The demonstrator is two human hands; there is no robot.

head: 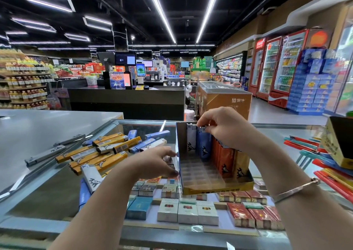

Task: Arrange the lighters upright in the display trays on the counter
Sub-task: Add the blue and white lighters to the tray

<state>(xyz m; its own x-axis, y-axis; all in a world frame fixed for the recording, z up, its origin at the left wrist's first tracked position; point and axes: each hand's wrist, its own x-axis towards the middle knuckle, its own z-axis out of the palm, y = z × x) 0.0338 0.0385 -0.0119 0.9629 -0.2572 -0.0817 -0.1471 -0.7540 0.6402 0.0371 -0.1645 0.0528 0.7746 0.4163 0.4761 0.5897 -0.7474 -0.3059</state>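
Under the glass in front of you lie cigarette packs (188, 212) in rows (white, red and teal). Beyond the desk (57, 123) stands a dark checkout counter (126, 100) with screens (125, 58). To your right, red drink coolers (277, 66) line the wall beside stacked blue boxes (313, 85); bottle shelves (24, 81) fill the left.

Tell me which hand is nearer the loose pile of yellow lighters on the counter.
Left. The left hand rests on the tray's left wall, just right of the pile; the right hand is farther right, over the tray.
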